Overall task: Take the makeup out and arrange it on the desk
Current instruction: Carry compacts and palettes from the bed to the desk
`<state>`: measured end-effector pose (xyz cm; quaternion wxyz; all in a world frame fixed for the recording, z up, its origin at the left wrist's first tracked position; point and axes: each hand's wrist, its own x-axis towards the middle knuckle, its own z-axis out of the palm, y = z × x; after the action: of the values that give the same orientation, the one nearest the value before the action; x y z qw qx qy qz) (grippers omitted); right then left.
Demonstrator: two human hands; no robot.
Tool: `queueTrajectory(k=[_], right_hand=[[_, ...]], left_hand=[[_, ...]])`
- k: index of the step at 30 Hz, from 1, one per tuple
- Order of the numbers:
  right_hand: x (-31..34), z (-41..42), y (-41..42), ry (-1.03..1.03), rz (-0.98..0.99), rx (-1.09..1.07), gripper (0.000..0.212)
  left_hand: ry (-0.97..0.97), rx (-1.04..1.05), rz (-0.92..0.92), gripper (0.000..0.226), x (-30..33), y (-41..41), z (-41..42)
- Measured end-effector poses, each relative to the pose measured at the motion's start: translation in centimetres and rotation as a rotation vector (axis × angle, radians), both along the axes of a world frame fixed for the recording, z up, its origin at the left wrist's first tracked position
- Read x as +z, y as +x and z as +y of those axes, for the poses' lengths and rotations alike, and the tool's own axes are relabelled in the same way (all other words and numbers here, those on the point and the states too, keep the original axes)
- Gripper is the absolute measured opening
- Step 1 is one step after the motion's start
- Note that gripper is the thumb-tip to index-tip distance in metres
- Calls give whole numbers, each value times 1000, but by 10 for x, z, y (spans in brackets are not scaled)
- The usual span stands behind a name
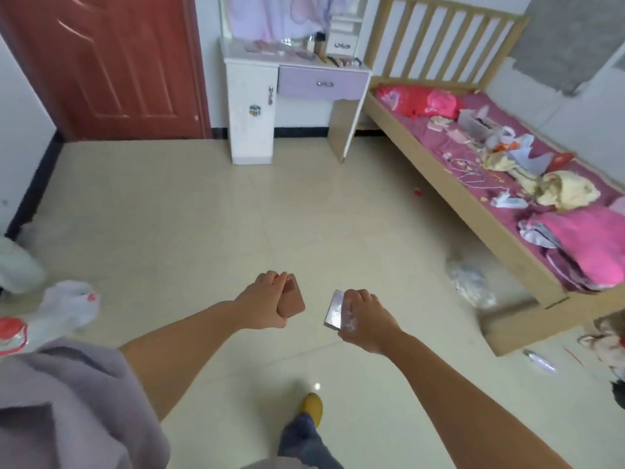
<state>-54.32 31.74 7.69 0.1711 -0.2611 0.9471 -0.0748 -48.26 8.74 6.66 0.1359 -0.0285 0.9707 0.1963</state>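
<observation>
Pink-brown, one flat makeup case (291,301) is gripped in the curled fingers (282,277) of the left hand (267,301). One silvery makeup palette (334,309) is gripped by the right hand (367,314). Both are held over the tiled floor (203,214), well apart from the white bench (291,59) with one lilac drawer (321,83).

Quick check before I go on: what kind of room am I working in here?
Most likely a bedroom: a wooden bed with pink bedding runs along the right wall, a white dressing desk with a lilac drawer stands at the far wall, beside a red door.
</observation>
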Motion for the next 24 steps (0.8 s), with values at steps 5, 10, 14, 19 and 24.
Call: queueTrajectory(k=[5,10,14,19,24], right_hand=[[-13,-74,-101,26,-11,89,59],[-18,-152,-223,2,-34,153,57],[-7,-218,-314,10,-38,226,58],[-6,-303,-405,1,-35,313,50],[-8,-418,-519,-54,2,361,47]], left_hand=[[-54,38,38,90,-10,-80,-73],[-81,148,42,89,-3,-180,-153],[-82,215,52,90,6,-246,-213],[-78,289,6,94,-2,-309,-286],[-103,338,48,96,-2,-414,-397]])
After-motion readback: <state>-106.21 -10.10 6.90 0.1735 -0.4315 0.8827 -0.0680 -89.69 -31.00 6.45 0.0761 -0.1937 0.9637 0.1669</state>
